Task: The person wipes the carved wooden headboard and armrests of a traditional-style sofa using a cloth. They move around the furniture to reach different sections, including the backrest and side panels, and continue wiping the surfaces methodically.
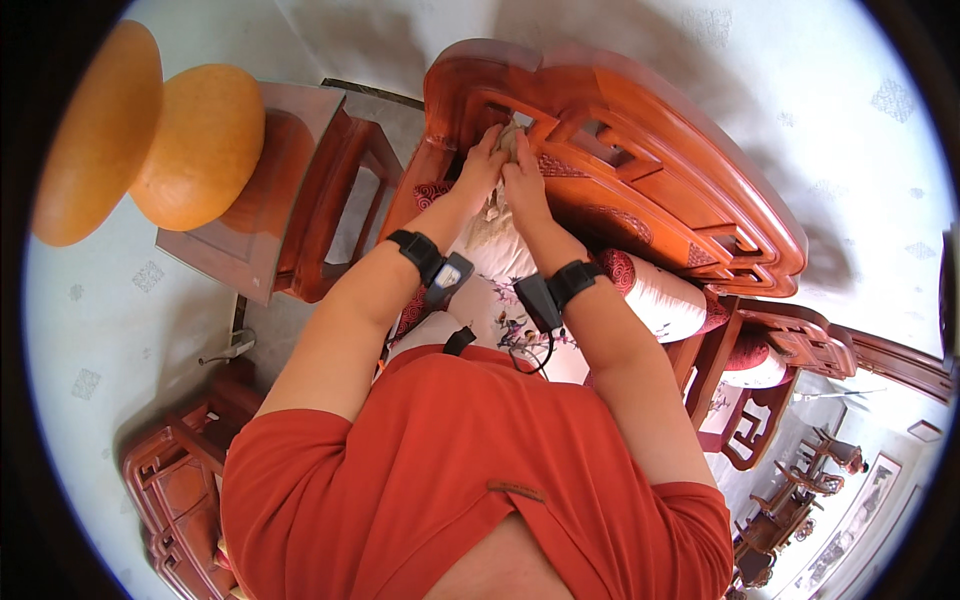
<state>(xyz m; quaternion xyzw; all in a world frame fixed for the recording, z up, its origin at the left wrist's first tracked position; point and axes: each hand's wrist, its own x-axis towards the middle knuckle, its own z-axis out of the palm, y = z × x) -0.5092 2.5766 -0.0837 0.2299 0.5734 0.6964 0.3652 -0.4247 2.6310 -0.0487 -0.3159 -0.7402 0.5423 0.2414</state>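
Observation:
My left hand (480,166) and my right hand (524,180) are close together at the far corner of a carved wooden settee. Between their fingers they hold a crumpled beige cloth (509,144), and part of it hangs down below the hands. The cloth is up against the lattice of the reddish wooden backrest (600,199); my fingers partly hide where it touches. Below my hands lies a pale seat cushion (491,251) with embroidered flowers. A bolster pillow (660,296) with red patterned ends rests against the backrest, right of my right arm.
On the left, two large orange gourds (199,150) sit by a glass-topped wooden side table (292,105), close to the settee's arm. A wooden chair (180,480) is at lower left. Another carved seat (802,337) stands to the right, with further furniture (780,510) beyond.

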